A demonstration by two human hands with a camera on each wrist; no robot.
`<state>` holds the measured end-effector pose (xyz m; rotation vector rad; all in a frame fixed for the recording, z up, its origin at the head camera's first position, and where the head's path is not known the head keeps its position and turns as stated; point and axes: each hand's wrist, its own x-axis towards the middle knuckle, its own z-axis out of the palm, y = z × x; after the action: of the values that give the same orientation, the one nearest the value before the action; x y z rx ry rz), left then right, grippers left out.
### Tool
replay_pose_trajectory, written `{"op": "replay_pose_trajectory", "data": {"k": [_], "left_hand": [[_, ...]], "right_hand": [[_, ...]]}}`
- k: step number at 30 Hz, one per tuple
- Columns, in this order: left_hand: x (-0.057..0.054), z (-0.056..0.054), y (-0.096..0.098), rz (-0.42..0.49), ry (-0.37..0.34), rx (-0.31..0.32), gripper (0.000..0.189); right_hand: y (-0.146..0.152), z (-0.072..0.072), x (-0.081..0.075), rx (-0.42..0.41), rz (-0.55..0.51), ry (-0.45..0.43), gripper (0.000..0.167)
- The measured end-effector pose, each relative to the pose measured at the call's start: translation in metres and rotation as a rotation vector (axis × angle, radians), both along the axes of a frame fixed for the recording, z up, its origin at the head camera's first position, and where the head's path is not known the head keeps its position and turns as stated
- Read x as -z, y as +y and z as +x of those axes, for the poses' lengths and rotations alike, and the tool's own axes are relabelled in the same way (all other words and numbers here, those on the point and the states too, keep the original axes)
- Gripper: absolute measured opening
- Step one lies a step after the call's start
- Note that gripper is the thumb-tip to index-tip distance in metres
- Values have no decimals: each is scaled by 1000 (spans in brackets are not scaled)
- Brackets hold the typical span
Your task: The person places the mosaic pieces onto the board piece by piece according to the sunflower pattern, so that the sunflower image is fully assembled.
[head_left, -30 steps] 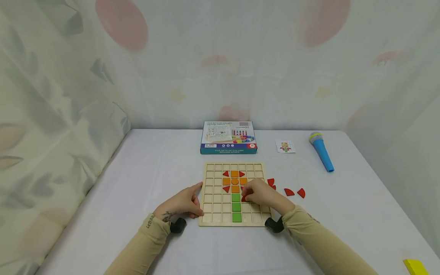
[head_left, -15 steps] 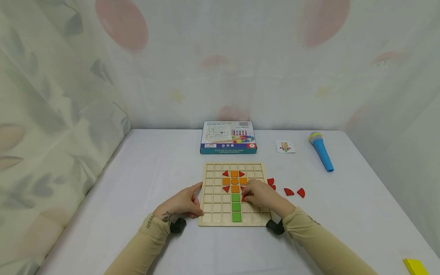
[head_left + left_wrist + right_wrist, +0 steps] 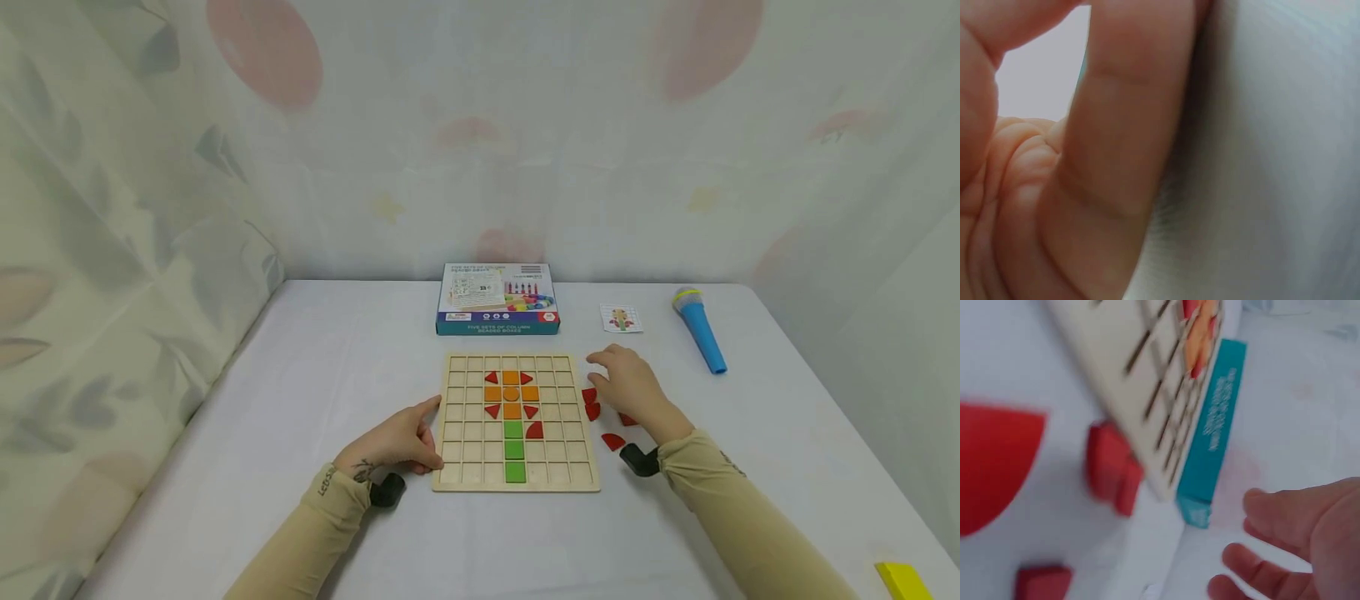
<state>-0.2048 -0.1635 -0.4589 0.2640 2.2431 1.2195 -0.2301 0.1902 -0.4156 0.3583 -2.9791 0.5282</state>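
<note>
A wooden grid board (image 3: 472,475) lies on the white table. It bears orange and green squares, an orange disc, small red triangles and a red quarter-circle piece (image 3: 535,430) right of the top green square. My left hand (image 3: 395,439) touches the board's left edge with outstretched index finger and thumb; its close-up fingers (image 3: 1122,125) fill much of the left wrist view. Right of the board, my right hand (image 3: 628,383) hovers with parted fingers, holding nothing. Several red quarter-circle pieces (image 3: 613,442) lie below and beside it, one partly hidden by the hand.
A teal-edged toy box (image 3: 498,321) stands behind the board. To its right are a small pattern card (image 3: 621,318) and a blue toy microphone (image 3: 702,333). A yellow block (image 3: 903,581) sits at the near right corner.
My right hand has let go of the red quarter-circle on the board and moved right, off the board. One loose red piece now lies closer to the board. The left hand stays put.
</note>
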Motion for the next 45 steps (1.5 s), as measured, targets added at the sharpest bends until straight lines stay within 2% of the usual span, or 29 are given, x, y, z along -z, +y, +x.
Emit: {"op": "replay_pose_trajectory", "data": {"k": [9,12,16,19,26,32,37,41,45], "left_hand": [[2,-1,-2,-7,1,-3,108],[3,-1,-2,-9,1,-6,108],[3,0,-2,-1,2,2,108],[4,0,-2,-3,7,4,108],[5,-1,-1,-17,8,-5,108],[6,-1,-2,-10,13,1,108],[6,-1,-2,-6,12,4,108],[6,-2,-2,-8,14,6,108],[5,-2,-2,-5,15,12,108]], "right_hand": [[7,-2,18,119,67,-224,35],[4,-3,23,132,93,-249,37],[1,-2,26,125,119,-238,35],[0,0,26,120,102,-238,32],[-1,-2,25,150,7,-263,27],[0,-1,25,170,-158,-283,14],[-2,0,18,152,-269,-241,11],[-9,2,12,85,-327,-255,10],[-19,7,9,-22,-330,-341,11]]}}
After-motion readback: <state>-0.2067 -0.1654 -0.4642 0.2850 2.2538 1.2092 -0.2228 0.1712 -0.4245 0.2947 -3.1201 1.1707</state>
